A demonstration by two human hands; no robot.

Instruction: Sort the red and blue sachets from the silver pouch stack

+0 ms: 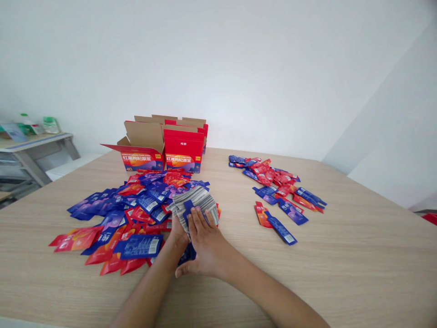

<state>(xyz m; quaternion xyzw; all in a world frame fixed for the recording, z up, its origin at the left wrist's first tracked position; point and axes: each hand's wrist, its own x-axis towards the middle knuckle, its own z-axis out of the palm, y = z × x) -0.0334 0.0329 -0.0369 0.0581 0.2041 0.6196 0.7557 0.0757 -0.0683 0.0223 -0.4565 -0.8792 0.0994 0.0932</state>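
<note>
My left hand (179, 232) is closed round a fanned stack of sachets (200, 198), whose striped grey edges face up. A blue sachet (187, 209) lies against this stack, partly under my right hand (206, 243). The fingers of my right hand are stretched out flat over it, and the thumb stands apart. Much of my left hand is hidden behind the right. Below and left of both hands spreads a large heap of blue and red sachets (136, 205), and some blue ones show beneath my right palm.
Behind the heap stand red and blue cartons, the left carton (141, 159) and the right carton (183, 155) in front, flaps up. A smaller scatter of sachets (268, 175) lies right on the wooden table (341, 259). A side table (37, 143) with containers stands far left.
</note>
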